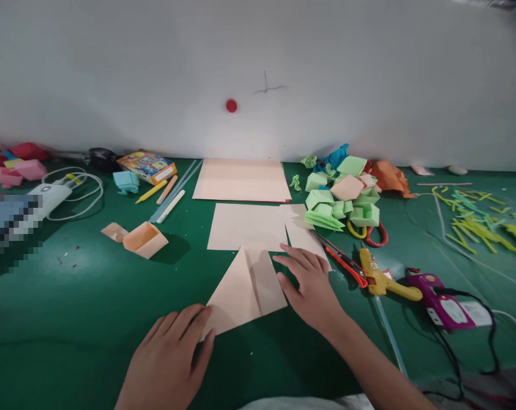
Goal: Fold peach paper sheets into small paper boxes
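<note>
A sheet of peach paper [234, 290] with a folded-over flap lies on the green table in front of me. My left hand [172, 347] holds its lower left corner between thumb and fingers. Fingers spread, my right hand [307, 285] is beside the paper's right edge with nothing in its grasp; whether a fingertip touches the paper, I cannot tell. Just behind lies a flat peach sheet [249, 226], and next to it a narrower cut piece [303, 228], partly covered by my right hand.
To the right are a red utility knife [347, 265], scissors [376, 234], a yellow glue gun [381, 276], a purple device [443, 302] with cables and folded green paper boxes [320, 199]. A peach paper box [146, 239] sits left. More peach sheets [241, 179] lie by the wall.
</note>
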